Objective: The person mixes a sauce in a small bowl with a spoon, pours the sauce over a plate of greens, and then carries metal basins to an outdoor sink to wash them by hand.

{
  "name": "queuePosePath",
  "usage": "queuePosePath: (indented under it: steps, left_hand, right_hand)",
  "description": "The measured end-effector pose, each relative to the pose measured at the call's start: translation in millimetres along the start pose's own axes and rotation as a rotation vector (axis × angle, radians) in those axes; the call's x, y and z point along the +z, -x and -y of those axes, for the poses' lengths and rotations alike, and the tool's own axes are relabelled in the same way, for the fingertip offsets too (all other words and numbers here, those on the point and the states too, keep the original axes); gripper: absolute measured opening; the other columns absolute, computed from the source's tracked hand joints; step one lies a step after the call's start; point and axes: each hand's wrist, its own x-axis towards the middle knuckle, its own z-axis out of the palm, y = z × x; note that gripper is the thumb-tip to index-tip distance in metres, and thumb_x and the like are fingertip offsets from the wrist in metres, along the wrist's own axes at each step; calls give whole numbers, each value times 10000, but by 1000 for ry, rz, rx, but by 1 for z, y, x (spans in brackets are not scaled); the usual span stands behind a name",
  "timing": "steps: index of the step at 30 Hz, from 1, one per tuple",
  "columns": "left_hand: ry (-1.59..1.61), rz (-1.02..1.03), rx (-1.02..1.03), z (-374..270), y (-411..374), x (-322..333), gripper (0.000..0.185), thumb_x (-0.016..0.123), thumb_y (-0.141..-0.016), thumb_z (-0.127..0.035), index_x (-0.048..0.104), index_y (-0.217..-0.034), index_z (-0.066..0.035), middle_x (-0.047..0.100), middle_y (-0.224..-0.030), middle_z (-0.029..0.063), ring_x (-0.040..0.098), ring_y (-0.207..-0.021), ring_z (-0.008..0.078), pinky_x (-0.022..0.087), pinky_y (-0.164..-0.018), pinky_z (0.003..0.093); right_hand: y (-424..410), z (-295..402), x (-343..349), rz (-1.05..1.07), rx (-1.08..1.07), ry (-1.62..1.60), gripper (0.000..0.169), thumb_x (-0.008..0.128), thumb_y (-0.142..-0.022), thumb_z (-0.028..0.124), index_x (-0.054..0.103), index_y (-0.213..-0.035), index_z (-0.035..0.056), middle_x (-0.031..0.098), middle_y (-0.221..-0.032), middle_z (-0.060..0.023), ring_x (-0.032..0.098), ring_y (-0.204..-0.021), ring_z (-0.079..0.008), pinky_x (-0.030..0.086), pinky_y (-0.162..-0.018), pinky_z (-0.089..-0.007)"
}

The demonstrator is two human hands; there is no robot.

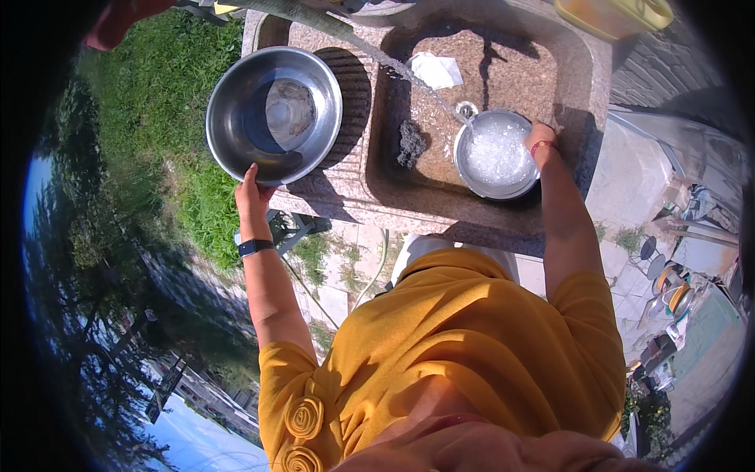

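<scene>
My left hand (pixel 253 194) grips the near rim of a wide stainless steel basin (pixel 236 118), thumb over the edge. The basin rests tilted at the ribbed left side of a speckled stone sink (pixel 377 203). Inside the sink's bowl, my right hand (pixel 538 137) holds the right rim of a smaller metal bowl (pixel 498 193). A stream of water (pixel 439 100) pours into that bowl, where the water (pixel 498 147) is churning and bubbly. Beside it are the drain (pixel 466 108), a dark scouring pad (pixel 411 144) and a white cloth or paper (pixel 436 71).
A yellowish plastic container (pixel 613 17) stands by the sink's far right corner. Grass (pixel 159 88) lies to the left. A pale hose (pixel 377 265) runs over the paving below. Several stored items, including an orange coil (pixel 678 295), lie at the right.
</scene>
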Motion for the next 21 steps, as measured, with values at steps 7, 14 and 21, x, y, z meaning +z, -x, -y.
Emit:
queuePosePath:
  steps: [7, 14, 21]
  left_hand:
    - [-731, -530, 1011, 44, 74, 28, 212, 601, -878, -160, 466, -837, -1, 471, -680, 70, 414, -532, 167, 395, -477, 309]
    - [-1285, 669, 1135, 116, 84, 207, 192, 496, -842, -58, 588, -1009, -42, 579, -1097, 114, 552, -1011, 320, 477, -846, 372]
    - [-1877, 942, 691, 189, 52, 260, 367, 494, -838, -92, 508, -1205, -97, 477, -1267, 104, 441, -1194, 282, 422, -912, 485]
  right_hand:
    - [47, 20, -20, 538, 290, -693, 284, 574, -746, 87, 626, -994, -41, 650, -969, -220, 675, -814, -253, 556, -613, -364]
    - [96, 25, -2, -105, 13, -634, 332, 547, -763, 83, 561, -1050, -83, 601, -991, -314, 589, -962, -429, 473, -850, -408]
    - [104, 15, 45, 70, 189, -1186, 370, 585, -753, 83, 543, -1084, -78, 639, -979, -246, 626, -948, -345, 489, -806, -378]
